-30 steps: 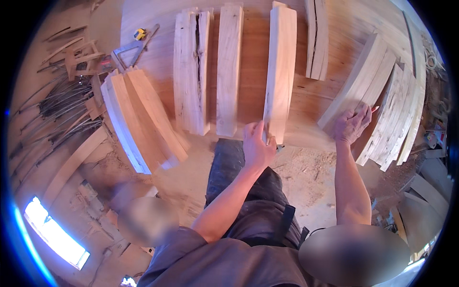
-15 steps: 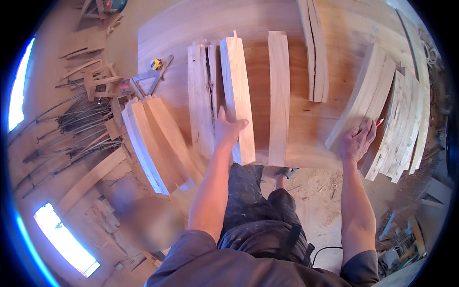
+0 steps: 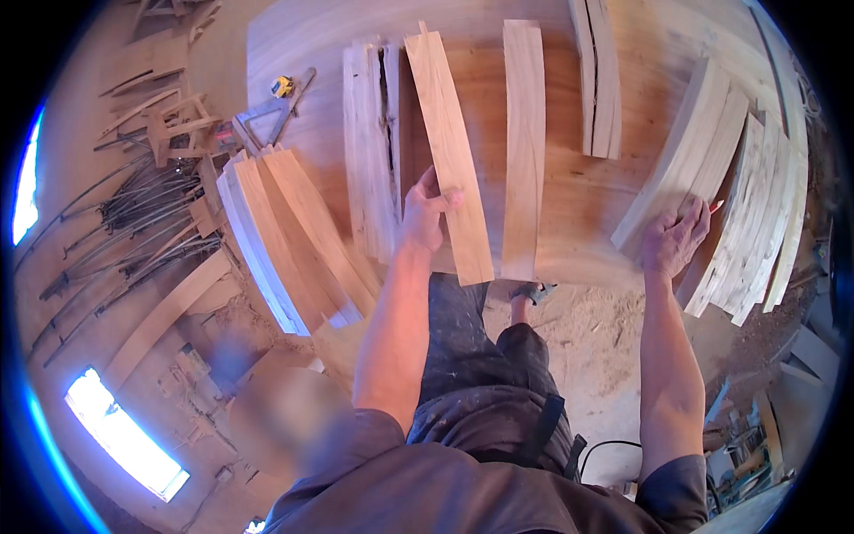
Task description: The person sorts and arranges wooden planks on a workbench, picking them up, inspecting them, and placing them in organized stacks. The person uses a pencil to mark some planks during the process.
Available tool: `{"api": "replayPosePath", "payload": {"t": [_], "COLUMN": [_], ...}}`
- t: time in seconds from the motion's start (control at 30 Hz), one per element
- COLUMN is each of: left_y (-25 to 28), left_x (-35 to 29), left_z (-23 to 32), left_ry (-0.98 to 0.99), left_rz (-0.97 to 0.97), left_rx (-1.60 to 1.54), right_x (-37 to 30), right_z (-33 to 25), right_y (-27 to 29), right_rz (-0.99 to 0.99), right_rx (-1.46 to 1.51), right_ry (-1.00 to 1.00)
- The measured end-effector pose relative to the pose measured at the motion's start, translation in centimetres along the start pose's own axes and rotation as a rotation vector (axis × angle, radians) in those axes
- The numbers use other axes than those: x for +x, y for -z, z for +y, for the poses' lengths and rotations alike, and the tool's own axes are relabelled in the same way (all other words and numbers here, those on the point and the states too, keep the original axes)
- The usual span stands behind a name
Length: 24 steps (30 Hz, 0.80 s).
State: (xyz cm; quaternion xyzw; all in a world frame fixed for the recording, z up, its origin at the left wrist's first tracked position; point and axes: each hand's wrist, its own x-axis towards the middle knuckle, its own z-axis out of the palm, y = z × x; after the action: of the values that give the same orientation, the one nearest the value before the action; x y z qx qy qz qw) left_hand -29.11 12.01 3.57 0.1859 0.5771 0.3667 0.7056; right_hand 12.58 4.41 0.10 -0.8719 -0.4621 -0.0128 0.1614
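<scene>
My left hand (image 3: 428,210) is closed around the lower part of a pale wooden plank (image 3: 452,133), thumb over its face. The plank leans a little left at its far end, where a small tenon-like tip sticks out. My right hand (image 3: 673,238) has its fingers curled, with a thin red pencil (image 3: 716,206) poking out between them. It rests against the near end of some pale boards (image 3: 689,133) on the wooden worktable (image 3: 569,222). Between the hands lies another plank (image 3: 525,142). Left of the held plank lies a cracked board (image 3: 366,151).
More boards (image 3: 752,222) lie at the right edge, and a split beam (image 3: 598,80) farther back. Near the table's left edge are several planks (image 3: 311,222), a yellow tape measure (image 3: 282,86) and a square (image 3: 289,111). Clamps or rods (image 3: 151,205) clutter the floor at left.
The plank in my left hand has turned: two faces showed before, now mainly one broad face. Its near end has swung right. The whole view has shifted slightly; my right hand stays by the boards.
</scene>
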Motion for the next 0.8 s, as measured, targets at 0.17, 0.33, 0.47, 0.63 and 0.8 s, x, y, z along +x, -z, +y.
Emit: {"api": "replayPosePath", "payload": {"t": [0.17,0.33,0.47,0.63,0.8], "left_y": [-0.9,-0.8,-0.8,-0.2,0.0], "left_x": [-0.4,-0.3,-0.5,0.4,0.6], "left_z": [0.1,0.2,0.3,-0.3,0.1], "left_ry": [-0.031,-0.047,-0.056,-0.058,-0.047], "left_rz": [0.042,0.005,0.009,-0.002,-0.053], "left_rx": [0.037,0.006,0.041,0.038,-0.04], "right_x": [-0.1,-0.3,-0.4,0.1,0.0], "right_z": [0.4,0.4,0.4,0.4,0.7], "right_y": [-0.2,-0.2,0.0,-0.2,-0.3], "right_rz": [-0.005,-0.014,-0.03,0.012,-0.015], "right_rx": [-0.007,0.019,0.008,0.002,-0.007], "right_ry": [-0.003,-0.019,-0.025,0.044,0.027]}}
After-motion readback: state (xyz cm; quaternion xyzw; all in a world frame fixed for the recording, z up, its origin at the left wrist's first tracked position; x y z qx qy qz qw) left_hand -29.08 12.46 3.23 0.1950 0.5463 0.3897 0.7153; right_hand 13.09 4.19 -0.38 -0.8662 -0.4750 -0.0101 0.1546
